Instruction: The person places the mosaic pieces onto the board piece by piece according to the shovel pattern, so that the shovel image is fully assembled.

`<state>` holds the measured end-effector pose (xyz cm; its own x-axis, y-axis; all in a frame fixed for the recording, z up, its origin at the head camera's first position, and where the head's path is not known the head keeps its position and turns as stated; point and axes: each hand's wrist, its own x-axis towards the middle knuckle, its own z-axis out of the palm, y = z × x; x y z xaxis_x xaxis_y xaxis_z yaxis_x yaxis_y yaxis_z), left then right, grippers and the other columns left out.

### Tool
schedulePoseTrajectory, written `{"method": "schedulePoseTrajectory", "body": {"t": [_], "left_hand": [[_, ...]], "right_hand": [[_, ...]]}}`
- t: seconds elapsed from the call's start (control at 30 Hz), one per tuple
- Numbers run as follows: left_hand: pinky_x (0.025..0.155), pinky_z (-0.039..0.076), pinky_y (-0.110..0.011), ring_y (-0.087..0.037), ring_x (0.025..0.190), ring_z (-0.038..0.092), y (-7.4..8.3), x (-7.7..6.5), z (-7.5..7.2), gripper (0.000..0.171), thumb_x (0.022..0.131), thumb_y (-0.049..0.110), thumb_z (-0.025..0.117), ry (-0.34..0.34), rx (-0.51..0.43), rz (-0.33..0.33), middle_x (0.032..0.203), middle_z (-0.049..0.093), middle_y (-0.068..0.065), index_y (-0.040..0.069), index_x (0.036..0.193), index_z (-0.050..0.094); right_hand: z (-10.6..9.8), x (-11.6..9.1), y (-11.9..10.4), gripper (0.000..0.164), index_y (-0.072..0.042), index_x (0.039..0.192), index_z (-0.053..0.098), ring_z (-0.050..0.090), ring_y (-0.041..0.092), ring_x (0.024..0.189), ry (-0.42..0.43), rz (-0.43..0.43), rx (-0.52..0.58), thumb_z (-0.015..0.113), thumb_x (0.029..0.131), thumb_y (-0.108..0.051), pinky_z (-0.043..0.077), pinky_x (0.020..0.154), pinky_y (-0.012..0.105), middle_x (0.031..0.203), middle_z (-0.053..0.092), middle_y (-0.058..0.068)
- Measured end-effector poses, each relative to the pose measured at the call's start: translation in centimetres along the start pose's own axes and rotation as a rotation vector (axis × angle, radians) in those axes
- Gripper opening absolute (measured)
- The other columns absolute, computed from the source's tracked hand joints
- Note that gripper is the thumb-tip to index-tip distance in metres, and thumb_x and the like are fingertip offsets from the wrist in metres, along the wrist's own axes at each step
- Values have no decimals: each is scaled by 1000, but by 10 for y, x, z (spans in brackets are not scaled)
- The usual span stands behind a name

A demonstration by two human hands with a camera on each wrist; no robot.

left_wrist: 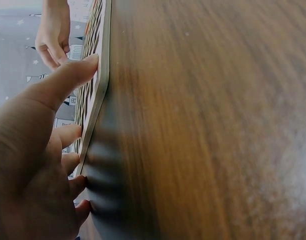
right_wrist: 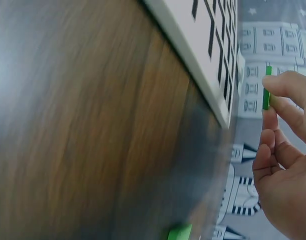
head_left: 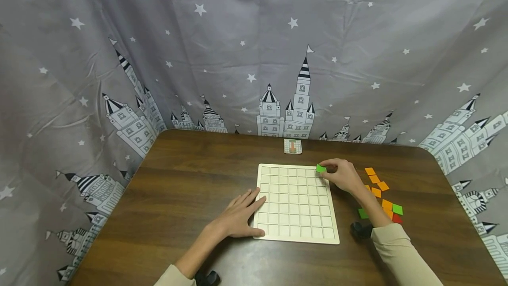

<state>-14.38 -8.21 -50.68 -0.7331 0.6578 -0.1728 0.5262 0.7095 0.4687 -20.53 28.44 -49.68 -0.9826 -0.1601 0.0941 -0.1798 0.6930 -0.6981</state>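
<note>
A white grid board with rows of square cells lies on the table. My left hand rests on its left edge, fingers spread, the thumb near the front left corner; in the left wrist view the thumb lies on the board's rim. Above the far right corner of the board, my right hand pinches a green square tile between thumb and fingers. From the right wrist view, that green tile appears edge-on, held apart from the board.
Several orange tiles lie scattered right of the board, with a green tile and a red tile beside them. Another green tile lies nearer the right forearm. A small pattern card sits behind the board, before a grey curtain.
</note>
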Motion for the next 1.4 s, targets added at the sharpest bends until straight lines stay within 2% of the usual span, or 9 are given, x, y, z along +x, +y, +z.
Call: {"method": "schedulePoseTrajectory", "body": {"t": [0.13, 0.33, 0.67, 0.93, 1.2, 1.4], "left_hand": [[116, 15, -56, -35, 150, 12, 0, 1, -1, 94, 83, 54, 75, -3, -4, 1, 165, 15, -12, 13, 157, 34], [116, 15, -56, -35, 150, 12, 1, 2, -1, 94, 84, 54, 74, -12, 4, 0, 165, 14, -13, 13, 158, 33], [116, 15, -56, -36, 150, 12, 3, 0, -2, 94, 84, 53, 74, -13, 2, 0, 165, 14, -13, 12, 158, 33], [116, 15, -56, -36, 150, 13, 2, 0, -1, 95, 84, 54, 74, -12, 6, 2, 165, 15, -14, 12, 158, 33], [116, 14, -57, -37, 150, 13, -1, -1, 2, 95, 83, 55, 73, -3, -2, 1, 165, 15, -14, 12, 157, 33], [116, 14, -57, -37, 150, 12, 0, 0, 2, 94, 84, 54, 73, -4, -10, 9, 165, 14, -14, 12, 157, 33]], "right_hand": [[10, 8, -5, 29, -1, 115, 74, 60, 28, 89, -18, -11, 17, 74, 88, -10, 49, 75, 44, 114, 69, 17], [22, 16, -10, 28, 1, 114, 73, 65, 32, 100, -59, -24, 62, 71, 88, -8, 53, 82, 46, 115, 69, 18], [34, 23, -13, 28, 0, 114, 74, 64, 30, 100, -98, -22, 34, 72, 87, -8, 52, 83, 46, 114, 69, 16], [39, 23, -14, 28, 1, 114, 74, 59, 21, 85, -124, 9, 34, 72, 87, -8, 50, 73, 37, 111, 69, 15], [43, 29, -15, 26, 2, 111, 75, 63, 26, 92, -118, -29, 17, 73, 86, -6, 52, 78, 42, 108, 70, 15], [43, 28, -20, 27, 2, 109, 75, 61, 25, 90, -109, -37, 15, 72, 84, -5, 52, 75, 40, 107, 69, 16]]}}
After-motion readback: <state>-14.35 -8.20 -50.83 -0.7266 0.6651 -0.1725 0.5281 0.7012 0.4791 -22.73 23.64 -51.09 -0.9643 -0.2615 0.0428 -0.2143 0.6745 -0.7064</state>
